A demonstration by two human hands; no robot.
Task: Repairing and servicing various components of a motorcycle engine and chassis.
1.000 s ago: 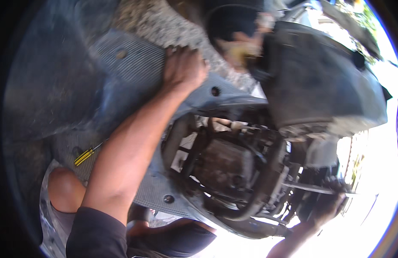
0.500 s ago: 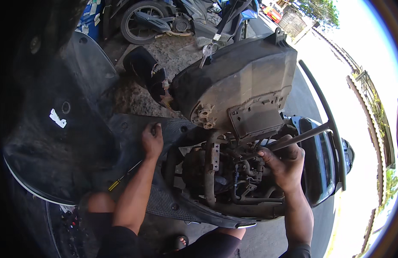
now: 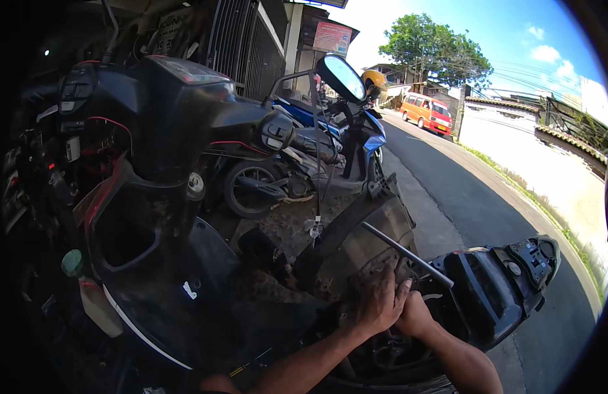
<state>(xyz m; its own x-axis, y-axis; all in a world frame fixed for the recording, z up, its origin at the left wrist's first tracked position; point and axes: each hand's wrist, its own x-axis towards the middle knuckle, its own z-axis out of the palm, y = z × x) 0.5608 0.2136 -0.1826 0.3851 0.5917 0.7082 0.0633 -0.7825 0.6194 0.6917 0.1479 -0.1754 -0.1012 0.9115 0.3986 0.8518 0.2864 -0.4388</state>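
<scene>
A metal T-handle wrench (image 3: pixel 409 255) stands over the opened scooter body, its crossbar slanting down to the right. Both hands meet at its shaft, just beneath the bar. My left hand (image 3: pixel 380 303) closes on the shaft from the left, thumb on the near side. Against it, my right hand (image 3: pixel 417 316) is curled round the shaft, its fingertips hidden. The wrench's lower end is out of sight among dark engine parts. Behind the hands, the dusty black under-seat storage box (image 3: pixel 356 246) is tipped up. A screwdriver (image 3: pixel 250 363) with a yellow handle lies by my left forearm.
The scooter's handlebar and front cowl (image 3: pixel 169 125) rise at left; its black tail (image 3: pixel 497 289) extends right. Keys (image 3: pixel 314 230) hang beside the storage box. A blue scooter (image 3: pixel 356 148) is parked beyond. An orange van (image 3: pixel 425 113) is on the road.
The view has tilted up toward the street. My left hand has come from the footboard to the wrench beside my right. The wrench's crossbar has turned and now lies across, above the hands.
</scene>
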